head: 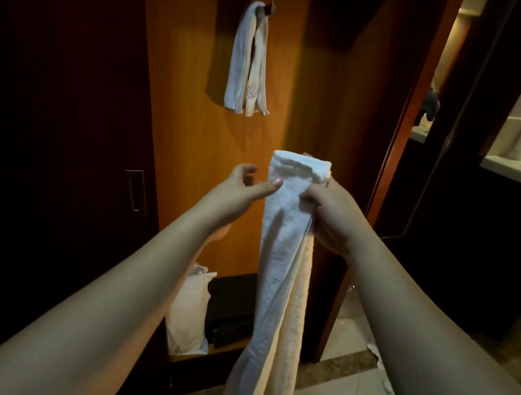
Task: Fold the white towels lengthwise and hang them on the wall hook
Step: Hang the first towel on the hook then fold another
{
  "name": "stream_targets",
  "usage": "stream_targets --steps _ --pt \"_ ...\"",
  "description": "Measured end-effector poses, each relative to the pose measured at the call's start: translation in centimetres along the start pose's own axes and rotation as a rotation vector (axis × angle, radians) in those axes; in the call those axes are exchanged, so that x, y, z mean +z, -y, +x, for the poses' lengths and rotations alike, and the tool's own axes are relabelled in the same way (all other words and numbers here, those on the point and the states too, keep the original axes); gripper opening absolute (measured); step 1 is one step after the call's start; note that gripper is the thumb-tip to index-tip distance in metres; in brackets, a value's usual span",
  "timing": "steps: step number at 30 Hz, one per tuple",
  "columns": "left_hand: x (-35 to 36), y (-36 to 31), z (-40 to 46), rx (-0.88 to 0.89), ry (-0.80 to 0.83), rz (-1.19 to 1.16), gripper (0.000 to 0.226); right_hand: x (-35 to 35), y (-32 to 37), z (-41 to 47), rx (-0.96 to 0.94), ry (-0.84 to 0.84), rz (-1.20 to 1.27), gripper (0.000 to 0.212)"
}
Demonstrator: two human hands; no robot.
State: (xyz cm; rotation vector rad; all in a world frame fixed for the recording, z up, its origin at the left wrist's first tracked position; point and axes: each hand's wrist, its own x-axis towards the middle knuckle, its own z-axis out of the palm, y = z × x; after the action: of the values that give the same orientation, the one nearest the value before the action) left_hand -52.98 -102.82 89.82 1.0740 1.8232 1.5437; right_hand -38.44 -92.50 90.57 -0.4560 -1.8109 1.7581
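Between both hands, a long white towel [281, 270] hanging down folded, right hand [329, 216] gripping its top edge, left hand [243, 187] loose-fingered, thumb tip touching the towel's left side, another towel [250, 59] up on the wall hook [268, 8] ahead.

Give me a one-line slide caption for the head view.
Right hand grips a folded white terry towel; left hand touches its edge, below another white towel on the wall hook.
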Motion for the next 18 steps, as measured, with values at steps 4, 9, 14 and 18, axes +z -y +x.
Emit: stream_targets --steps 4,9,14,18 --pt "-1.4 0.7 0.7 -0.048 0.274 -0.237 0.082 -0.6 1.4 0.3 -0.034 0.08 0.16 0.054" --pt "-1.4 -1.1 0.7 0.053 0.376 -0.311 0.052 -1.9 2.3 1.4 -0.03 0.142 0.279 0.052" --pt "-0.3 -3.7 0.1 0.088 0.289 -0.358 0.041 -3.7 0.0 2.1 0.073 0.13 0.293 0.049" --pt "-0.3 -5.1 0.7 0.012 0.167 -0.422 0.024 -4.0 -3.6 1.6 0.129 0.198 0.096 0.058"
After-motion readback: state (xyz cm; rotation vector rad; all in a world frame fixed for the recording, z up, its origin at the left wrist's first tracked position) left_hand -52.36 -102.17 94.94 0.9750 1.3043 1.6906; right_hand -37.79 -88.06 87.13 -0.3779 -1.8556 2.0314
